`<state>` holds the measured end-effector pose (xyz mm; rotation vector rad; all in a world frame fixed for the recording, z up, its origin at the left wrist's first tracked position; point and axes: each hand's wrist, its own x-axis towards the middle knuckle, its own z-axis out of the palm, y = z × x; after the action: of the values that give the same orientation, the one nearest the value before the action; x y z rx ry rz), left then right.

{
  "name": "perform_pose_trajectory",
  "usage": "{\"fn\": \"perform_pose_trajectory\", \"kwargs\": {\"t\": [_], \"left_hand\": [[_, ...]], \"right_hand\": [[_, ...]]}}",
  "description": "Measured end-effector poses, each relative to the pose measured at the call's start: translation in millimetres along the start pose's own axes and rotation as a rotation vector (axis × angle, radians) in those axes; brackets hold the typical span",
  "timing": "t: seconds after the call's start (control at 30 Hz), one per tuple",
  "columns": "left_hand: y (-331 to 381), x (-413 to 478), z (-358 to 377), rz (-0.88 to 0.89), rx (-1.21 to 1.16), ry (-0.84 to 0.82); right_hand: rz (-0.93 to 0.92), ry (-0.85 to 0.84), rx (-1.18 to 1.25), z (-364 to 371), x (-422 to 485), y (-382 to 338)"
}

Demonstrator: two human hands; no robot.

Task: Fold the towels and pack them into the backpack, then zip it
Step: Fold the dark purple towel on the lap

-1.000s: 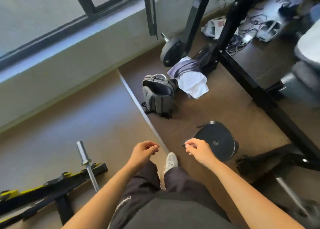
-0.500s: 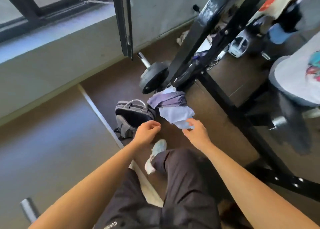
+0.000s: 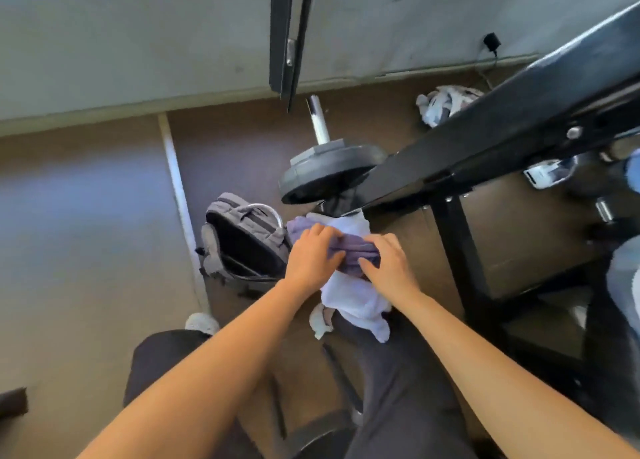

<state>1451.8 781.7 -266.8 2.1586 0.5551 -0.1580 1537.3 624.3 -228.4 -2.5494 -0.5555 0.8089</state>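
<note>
A grey backpack [image 3: 242, 240] stands on the brown floor with its main pocket wide open. Right beside it lies a heap of towels: a purple towel [image 3: 349, 250] on top of a white towel [image 3: 353, 295]. My left hand [image 3: 311, 257] grips the left part of the purple towel, its fingers curled over the cloth. My right hand [image 3: 388, 264] grips the purple towel's right end, fingers bent into the fabric. The white towel hangs down below both hands towards my legs.
A barbell with a black weight plate [image 3: 325, 174] lies just behind the towels. A black rack frame [image 3: 502, 139] slants across the right side, its upright [image 3: 453, 250] close to my right hand. More cloth [image 3: 440, 103] lies by the wall. My shoes show below.
I have stepped closer to the towels and the backpack. Both hands, held empty in front of me before, have reached forward and taken hold of the purple towel.
</note>
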Motion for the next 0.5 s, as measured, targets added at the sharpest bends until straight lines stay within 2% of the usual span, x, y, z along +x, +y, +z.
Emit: {"fn": "perform_pose_trajectory", "kwargs": {"t": [0.23, 0.4, 0.5], "left_hand": [[-38.9, 3.3, 24.4, 0.236, -0.094, 0.234], [-24.6, -22.9, 18.0, 0.430, -0.040, 0.445], [-4.7, -60.9, 20.4, 0.422, -0.038, 0.574]], "right_hand": [[-0.243, 0.234, -0.054, 27.9, 2.8, 17.4], [-0.444, 0.563, -0.122, 34.8, -7.1, 30.3], [-0.556, 0.770, -0.205, 21.1, -23.9, 36.3]]}}
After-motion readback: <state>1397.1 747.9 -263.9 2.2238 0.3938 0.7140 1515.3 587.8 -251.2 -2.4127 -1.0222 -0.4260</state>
